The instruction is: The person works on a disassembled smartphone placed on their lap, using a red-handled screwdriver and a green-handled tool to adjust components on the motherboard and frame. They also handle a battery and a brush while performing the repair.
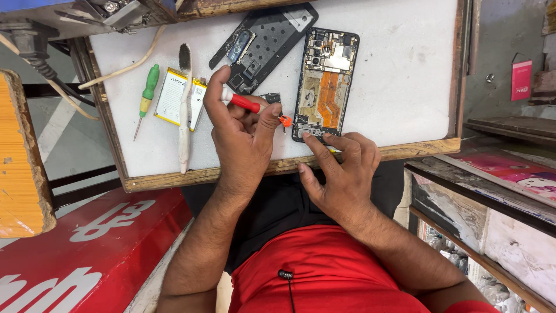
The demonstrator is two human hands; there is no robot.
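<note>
Left hand (240,136) gripping slim red-handled screwdriver (250,105), tip angled toward opened black phone chassis (325,84); right hand (341,174) open, fingertips pinning chassis steady on white table (399,69).

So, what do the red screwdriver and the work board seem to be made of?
The red screwdriver in the left hand looks like glossy plastic with an orange tip collar. The work board seems a white, matt, scuffed sheet, perhaps laminate, in a worn wooden frame whose grain shows.
</note>
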